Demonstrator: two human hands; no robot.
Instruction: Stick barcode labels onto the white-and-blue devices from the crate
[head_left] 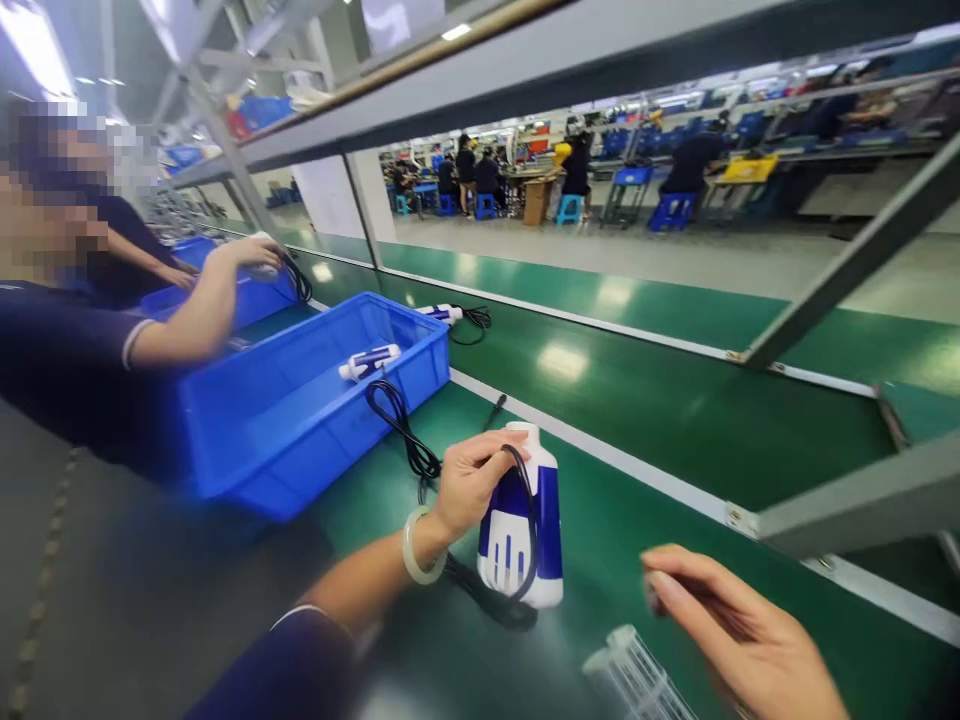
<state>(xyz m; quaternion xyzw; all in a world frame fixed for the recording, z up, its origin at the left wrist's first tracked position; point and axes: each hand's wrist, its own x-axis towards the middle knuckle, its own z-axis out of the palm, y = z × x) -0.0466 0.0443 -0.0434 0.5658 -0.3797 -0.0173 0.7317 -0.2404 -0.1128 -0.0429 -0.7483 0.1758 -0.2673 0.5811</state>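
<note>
My left hand [472,485], with a pale bangle at the wrist, is closed at the neck of a blue-and-white bottle-shaped device [551,520]. Slots show in the device's white lower front, and a loop of its black cord [534,530] runs from under my thumb down across it. To the right, my right hand [739,625] pinches a small dark piece, too small to name, between thumb and fingertips. Below and between the hands lies a clear plastic slotted cage [637,675] on the green tabletop. More coiled black cord [409,430] lies left of my left hand.
At left stands a blue crate [315,430] with another blue-and-white device [371,360] inside; one more [439,313] lies behind it. A co-worker's arm [199,310] reaches over a farther crate holding a corded device. Metal frame posts [862,490] rise at right.
</note>
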